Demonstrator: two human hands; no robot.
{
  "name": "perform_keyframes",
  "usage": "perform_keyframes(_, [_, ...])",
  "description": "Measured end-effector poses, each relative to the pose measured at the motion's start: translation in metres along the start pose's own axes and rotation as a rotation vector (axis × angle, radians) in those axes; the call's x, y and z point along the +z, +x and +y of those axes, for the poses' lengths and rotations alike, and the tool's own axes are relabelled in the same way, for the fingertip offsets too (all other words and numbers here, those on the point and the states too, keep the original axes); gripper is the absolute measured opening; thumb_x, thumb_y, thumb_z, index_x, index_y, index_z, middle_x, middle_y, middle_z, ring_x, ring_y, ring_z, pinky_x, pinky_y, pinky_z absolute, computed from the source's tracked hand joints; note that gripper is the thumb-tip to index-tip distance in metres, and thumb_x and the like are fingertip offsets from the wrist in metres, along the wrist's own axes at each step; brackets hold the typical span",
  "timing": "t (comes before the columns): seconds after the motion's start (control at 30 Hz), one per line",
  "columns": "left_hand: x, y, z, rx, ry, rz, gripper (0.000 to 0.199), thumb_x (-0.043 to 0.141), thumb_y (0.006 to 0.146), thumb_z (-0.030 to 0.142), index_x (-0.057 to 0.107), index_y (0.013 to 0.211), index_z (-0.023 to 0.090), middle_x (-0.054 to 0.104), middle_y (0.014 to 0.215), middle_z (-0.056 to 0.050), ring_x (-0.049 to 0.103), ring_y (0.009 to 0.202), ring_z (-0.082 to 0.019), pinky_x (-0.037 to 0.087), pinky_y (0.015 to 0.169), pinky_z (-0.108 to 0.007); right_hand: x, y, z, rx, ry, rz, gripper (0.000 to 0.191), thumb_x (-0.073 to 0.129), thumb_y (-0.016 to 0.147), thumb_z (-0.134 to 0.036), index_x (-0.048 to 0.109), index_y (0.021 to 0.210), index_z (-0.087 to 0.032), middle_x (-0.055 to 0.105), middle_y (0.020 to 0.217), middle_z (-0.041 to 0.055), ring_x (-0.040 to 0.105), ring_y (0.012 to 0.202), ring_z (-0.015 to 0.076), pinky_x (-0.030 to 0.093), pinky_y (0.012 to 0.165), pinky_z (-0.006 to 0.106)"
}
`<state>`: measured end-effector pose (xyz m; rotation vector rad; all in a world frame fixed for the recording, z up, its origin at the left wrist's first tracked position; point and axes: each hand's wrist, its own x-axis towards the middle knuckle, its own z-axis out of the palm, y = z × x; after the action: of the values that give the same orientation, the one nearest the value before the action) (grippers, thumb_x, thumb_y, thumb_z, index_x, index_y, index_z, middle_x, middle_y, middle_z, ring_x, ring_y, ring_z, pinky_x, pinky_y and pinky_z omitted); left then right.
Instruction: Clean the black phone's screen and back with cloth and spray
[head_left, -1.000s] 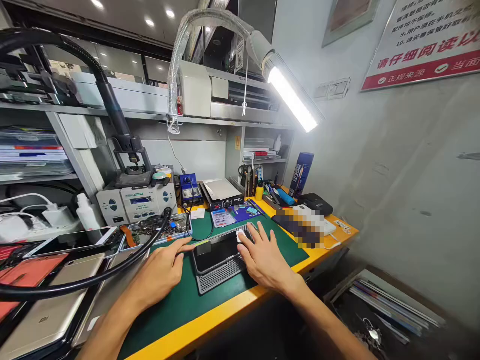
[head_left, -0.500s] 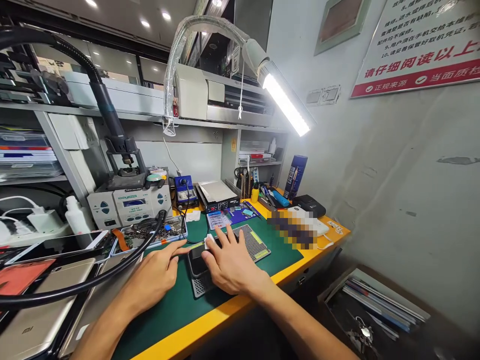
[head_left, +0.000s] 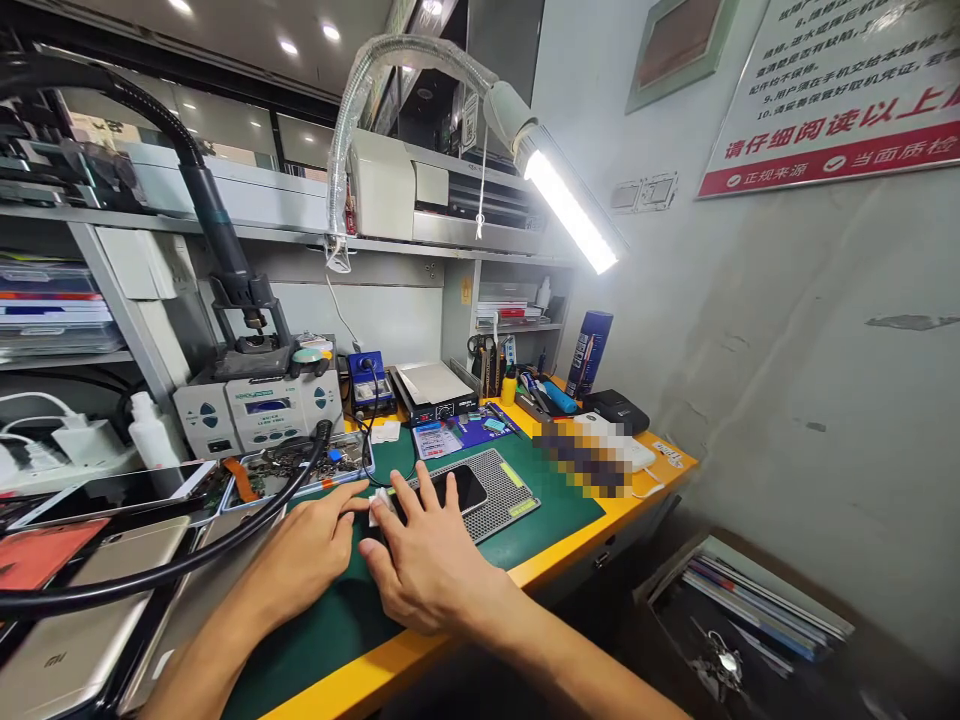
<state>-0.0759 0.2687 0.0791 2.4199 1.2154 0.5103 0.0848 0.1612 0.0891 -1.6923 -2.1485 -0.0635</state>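
Observation:
A black smartphone [head_left: 466, 489] lies flat on a grey perforated pad [head_left: 501, 506] with yellow-green strips. My right hand [head_left: 436, 568] reaches over its near left part, fingers spread, and presses a crumpled white tissue [head_left: 379, 499] under the index finger at the left end. From the left, my left hand [head_left: 319, 540] stretches its index finger to the tissue and the phone's left end, its other fingers curled. Nothing shows in the left palm. Much of the phone's left half is hidden beneath the right hand.
A green mat [head_left: 559, 515] covers the yellow bench. Left stand a hot-air station [head_left: 262, 408], a black hose [head_left: 247, 535], a tray of parts [head_left: 349, 462] and several phones and tablets. A lit lamp [head_left: 574, 210] hangs above. Behind is a soldering iron stand [head_left: 369, 385].
My right hand has slid left and nearer along the phone, taking the tissue to its left end. More of the phone's right part now shows. My left hand has hardly moved.

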Motion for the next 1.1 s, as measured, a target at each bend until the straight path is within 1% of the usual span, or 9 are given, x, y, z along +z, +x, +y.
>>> perform_keyframes(0.1, [-0.001,0.0,0.001,-0.009,0.002,-0.003,0.056,0.032,0.09,0.035,0.052,0.139,0.017,0.069,0.131,-0.003,0.059,0.128,-0.024,0.043,0.109,-0.039,-0.001,-0.014,-0.006,0.015,0.015,0.002,0.056,0.03,0.104,-0.048,0.042,0.15,-0.018,0.031,0.162,0.0152,0.013,0.151,0.0418,0.013,0.114,0.074])
perform_keyframes(0.23, [-0.002,-0.002,0.003,-0.014,0.009,-0.005,0.056,0.033,0.09,0.033,0.052,0.14,0.017,0.07,0.13,-0.002,0.058,0.129,-0.023,0.042,0.11,-0.037,-0.003,-0.03,-0.012,0.033,0.04,-0.018,0.057,0.03,0.104,-0.049,0.041,0.151,-0.019,0.027,0.164,0.0126,0.01,0.152,0.0401,0.013,0.115,0.073])
perform_keyframes(0.47, [-0.001,-0.002,0.002,0.002,0.032,0.005,0.055,0.034,0.09,0.03,0.052,0.141,0.018,0.07,0.129,-0.002,0.059,0.127,-0.023,0.042,0.108,-0.035,-0.005,-0.041,-0.01,0.05,0.039,-0.039,0.056,0.029,0.104,-0.049,0.039,0.153,-0.023,0.022,0.165,0.0117,0.006,0.152,0.0399,0.011,0.115,0.073])
perform_keyframes(0.6, [-0.002,-0.003,0.004,0.014,0.042,0.016,0.054,0.035,0.091,0.03,0.053,0.14,0.02,0.071,0.127,-0.001,0.061,0.125,-0.024,0.046,0.104,-0.034,-0.007,-0.045,0.005,0.107,0.004,-0.017,0.053,0.03,0.104,-0.048,0.043,0.15,-0.025,0.023,0.165,0.0117,0.006,0.152,0.0412,0.012,0.115,0.073])
perform_keyframes(0.77, [-0.004,-0.005,0.006,0.01,0.063,0.032,0.052,0.037,0.091,0.031,0.056,0.138,0.022,0.072,0.126,0.0,0.064,0.121,-0.025,0.049,0.098,-0.035,-0.015,-0.053,0.034,0.202,-0.057,0.005,0.051,0.029,0.105,-0.046,0.046,0.149,-0.025,0.025,0.165,0.0108,0.007,0.152,0.0408,0.013,0.116,0.071])
perform_keyframes(0.9, [-0.005,-0.005,0.008,-0.011,0.065,0.015,0.052,0.036,0.091,0.031,0.055,0.138,0.022,0.071,0.128,0.0,0.07,0.107,-0.025,0.053,0.085,-0.033,-0.023,-0.059,0.057,0.289,-0.098,-0.003,0.049,0.03,0.105,-0.043,0.047,0.148,-0.027,0.026,0.164,0.0106,0.008,0.152,0.0402,0.015,0.115,0.072])
perform_keyframes(0.97, [-0.006,-0.005,0.009,-0.021,0.059,-0.002,0.052,0.035,0.092,0.032,0.053,0.139,0.021,0.07,0.129,0.0,0.072,0.099,-0.024,0.052,0.082,-0.033,-0.026,-0.061,0.067,0.324,-0.097,-0.01,0.049,0.03,0.105,-0.043,0.047,0.148,-0.028,0.028,0.164,0.0104,0.01,0.152,0.0395,0.016,0.114,0.072])
perform_keyframes(1.0, [-0.006,-0.005,0.009,-0.025,0.056,-0.006,0.052,0.034,0.093,0.032,0.053,0.139,0.022,0.07,0.13,0.0,0.072,0.098,-0.024,0.052,0.081,-0.032,-0.027,-0.061,0.071,0.335,-0.088,-0.013,0.048,0.03,0.105,-0.044,0.048,0.148,-0.028,0.029,0.163,0.0102,0.011,0.152,0.0391,0.017,0.114,0.071])
perform_keyframes(1.1, [-0.007,-0.005,0.011,-0.033,0.049,-0.007,0.051,0.034,0.093,0.033,0.053,0.138,0.022,0.071,0.128,0.001,0.07,0.105,-0.024,0.051,0.084,-0.031,-0.028,-0.061,0.08,0.325,-0.045,-0.005,0.047,0.031,0.105,-0.043,0.051,0.145,-0.027,0.038,0.159,0.009,0.017,0.151,0.0379,0.019,0.114,0.071])
